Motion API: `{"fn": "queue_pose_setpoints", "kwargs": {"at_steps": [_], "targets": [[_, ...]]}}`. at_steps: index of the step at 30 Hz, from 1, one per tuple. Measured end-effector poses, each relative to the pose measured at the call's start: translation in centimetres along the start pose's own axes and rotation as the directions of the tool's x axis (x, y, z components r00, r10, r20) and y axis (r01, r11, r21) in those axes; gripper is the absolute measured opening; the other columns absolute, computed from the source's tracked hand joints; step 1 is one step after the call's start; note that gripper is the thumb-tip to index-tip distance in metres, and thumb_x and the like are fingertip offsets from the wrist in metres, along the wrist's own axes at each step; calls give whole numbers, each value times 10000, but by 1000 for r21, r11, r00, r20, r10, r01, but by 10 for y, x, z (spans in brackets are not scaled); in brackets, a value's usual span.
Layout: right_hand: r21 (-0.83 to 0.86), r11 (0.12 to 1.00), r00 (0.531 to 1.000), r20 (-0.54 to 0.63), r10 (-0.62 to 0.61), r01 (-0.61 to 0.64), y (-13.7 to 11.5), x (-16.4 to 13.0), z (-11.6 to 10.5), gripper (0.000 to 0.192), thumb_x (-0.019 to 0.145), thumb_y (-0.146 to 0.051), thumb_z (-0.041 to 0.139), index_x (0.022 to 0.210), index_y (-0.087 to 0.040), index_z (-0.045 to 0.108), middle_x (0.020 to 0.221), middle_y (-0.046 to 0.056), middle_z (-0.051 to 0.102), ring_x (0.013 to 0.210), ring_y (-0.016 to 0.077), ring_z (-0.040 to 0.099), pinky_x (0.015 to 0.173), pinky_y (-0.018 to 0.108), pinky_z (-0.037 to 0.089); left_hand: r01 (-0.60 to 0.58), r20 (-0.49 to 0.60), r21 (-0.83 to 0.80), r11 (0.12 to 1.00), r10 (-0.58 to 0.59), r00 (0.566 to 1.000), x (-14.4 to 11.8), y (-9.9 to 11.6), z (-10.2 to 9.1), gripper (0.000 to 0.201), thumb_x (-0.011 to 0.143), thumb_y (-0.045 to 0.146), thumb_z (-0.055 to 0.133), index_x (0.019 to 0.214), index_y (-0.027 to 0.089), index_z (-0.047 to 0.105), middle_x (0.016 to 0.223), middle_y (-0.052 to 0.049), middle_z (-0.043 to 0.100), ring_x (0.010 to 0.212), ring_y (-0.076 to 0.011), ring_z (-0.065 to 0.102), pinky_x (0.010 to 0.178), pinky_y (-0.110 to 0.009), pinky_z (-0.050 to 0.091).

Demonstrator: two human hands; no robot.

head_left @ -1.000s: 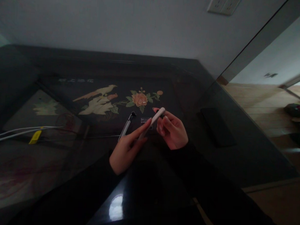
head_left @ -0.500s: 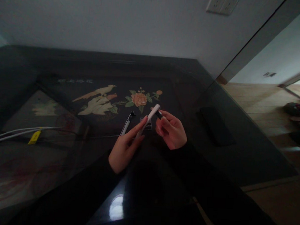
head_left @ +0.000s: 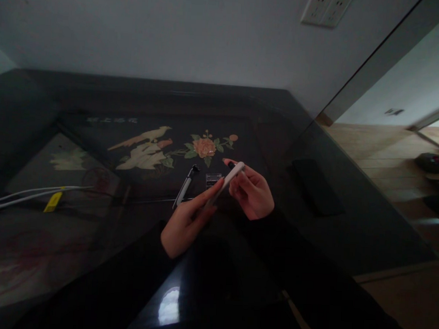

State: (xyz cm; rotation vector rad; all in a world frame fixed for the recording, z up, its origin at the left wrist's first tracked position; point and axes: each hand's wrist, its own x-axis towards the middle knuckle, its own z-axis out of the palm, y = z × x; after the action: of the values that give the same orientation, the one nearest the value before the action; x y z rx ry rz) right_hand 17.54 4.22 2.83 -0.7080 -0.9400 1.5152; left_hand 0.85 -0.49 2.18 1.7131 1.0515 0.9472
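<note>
- Fingertips of the left hand [head_left: 183, 224] pinch the lower end of a slim white plastic pen barrel [head_left: 227, 180], held up off the table.
- Barrel's long axis runs from lower left up to the right, toward the right hand [head_left: 253, 195].
- Right hand's fingers close around that upper tip, where something small and dark shows.
- Both hands share the barrel; the right one sits at the working end.
- Beyond, on the dark glossy tabletop [head_left: 92, 236], lie a thin black-tipped pen refill [head_left: 185, 186] and a small clear plastic piece [head_left: 213, 178], just left of the hands.

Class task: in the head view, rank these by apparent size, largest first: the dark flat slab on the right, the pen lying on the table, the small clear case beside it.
1. dark flat slab
2. pen
3. small clear case
</note>
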Motion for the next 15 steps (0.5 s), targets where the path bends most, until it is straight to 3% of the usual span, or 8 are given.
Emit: {"fn": "queue_pose_setpoints", "kwargs": {"at_steps": [3, 7, 12, 15], "targets": [[7, 1000, 1000, 24, -10, 10, 0, 0, 1, 375, 692, -440, 768, 954, -177, 714, 506, -75, 495, 394, 44, 353, 397, 224, 227, -22, -40, -10, 1000, 22, 999, 2, -2, -1, 517, 908, 230, 513, 1421, 226, 451, 907, -31, 714, 705, -146, 627, 685, -268, 543], [37, 999, 999, 52, -15, 13, -1, -1, 3, 357, 695, -429, 775, 934, -173, 707, 499, -75, 508, 396, 45, 375, 398, 219, 228, -20, -55, -65, 998, 17, 998, 4, -4, -2, 523, 911, 242, 516, 1427, 224, 439, 1137, -81, 695, 979, -212, 649, 847, -337, 540], [49, 998, 997, 67, -37, 33, 1, -1, 2, 360, 696, -426, 777, 938, -175, 690, 507, -75, 529, 394, 46, 389, 386, 210, 241, 75, -84, -110, 991, -84, 993, 6, -4, -3, 537, 922, 250, 503, 1448, 227, 398, 1257, -87, 646, 885, -180, 667, 805, -324, 553], [58, 998, 998, 55, -34, 31, 2, 0, 1, 366, 688, -424, 784, 947, -183, 689, 500, -77, 537, 389, 48, 390, 382, 208, 241, 65, -94, -107, 992, -75, 993, 6, -4, -2, 537, 917, 243, 509, 1443, 219, 407, 1232, -85, 661, 940, -198, 666, 836, -339, 550]]}}
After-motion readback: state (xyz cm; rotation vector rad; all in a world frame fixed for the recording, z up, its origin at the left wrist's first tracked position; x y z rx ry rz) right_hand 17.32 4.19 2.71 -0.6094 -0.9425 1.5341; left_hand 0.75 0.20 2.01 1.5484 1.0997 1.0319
